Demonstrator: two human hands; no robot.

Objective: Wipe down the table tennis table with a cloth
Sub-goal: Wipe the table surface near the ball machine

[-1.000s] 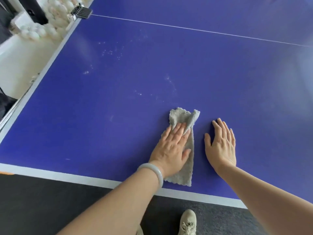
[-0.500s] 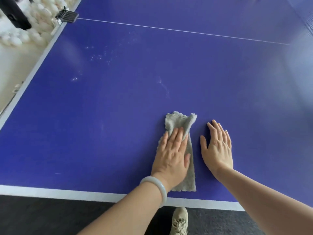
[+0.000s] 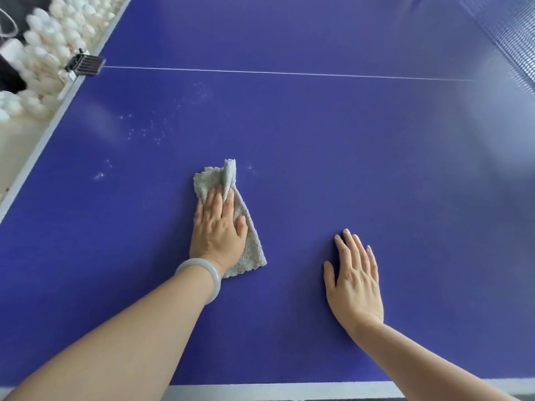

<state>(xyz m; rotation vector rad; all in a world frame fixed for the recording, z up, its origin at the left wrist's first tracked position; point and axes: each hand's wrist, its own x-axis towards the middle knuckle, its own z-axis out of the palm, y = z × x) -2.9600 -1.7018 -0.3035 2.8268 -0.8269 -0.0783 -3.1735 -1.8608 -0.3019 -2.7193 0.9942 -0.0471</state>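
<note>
Left hand (image 3: pixel 218 227) flat, fingers together, presses the cloth (image 3: pixel 249 251) onto the table (image 3: pixel 318 140) mid-frame, right hand (image 3: pixel 354 282) spread flat at its 4 o'clock; best to keep even palm pressure and push toward the specks (image 3: pixel 144 131) at 10 o'clock.

Bench (image 3: pixel 347 175): blue top, smooth, semi-matt, soft sheen towards the right; pale dusty specks (image 3: pixel 144 134) at upper left. Cloth (image 3: pixel 252 253): grey nubbly textile, ragged edge. Bracelet (image 3: pixel 215 282): pale, smooth, glossy. Net (image 3: pixel 509 33): fine mesh.
</note>
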